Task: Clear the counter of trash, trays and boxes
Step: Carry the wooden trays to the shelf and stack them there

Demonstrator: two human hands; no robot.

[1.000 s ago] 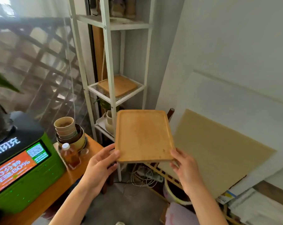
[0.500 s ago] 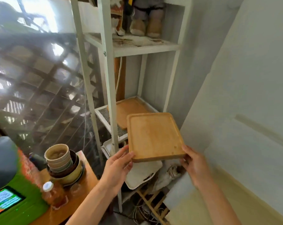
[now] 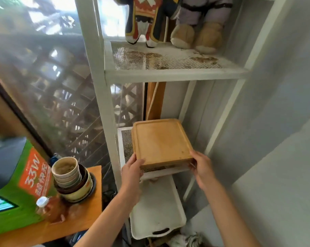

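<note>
A square wooden tray (image 3: 160, 140) with a raised rim lies on top of another wooden tray on the middle mesh shelf (image 3: 125, 139) of a white metal rack. My left hand (image 3: 132, 169) grips its near left corner. At the near right corner my right hand (image 3: 202, 165) holds the edge. The lower tray is almost fully hidden; only a strip of its front edge shows beneath.
A white plastic tray (image 3: 157, 213) sits on the shelf below. Plush toys (image 3: 168, 20) stand on the upper shelf. To the left, a wooden table (image 3: 90, 216) carries stacked bowls and cups (image 3: 70, 177), a bottle (image 3: 47, 209) and a green machine (image 3: 17, 193). A grey wall lies right.
Both hands have carried the wooden tray forward from the air in front of the rack onto the tray lying on the middle shelf. The view has tilted upward and closer.
</note>
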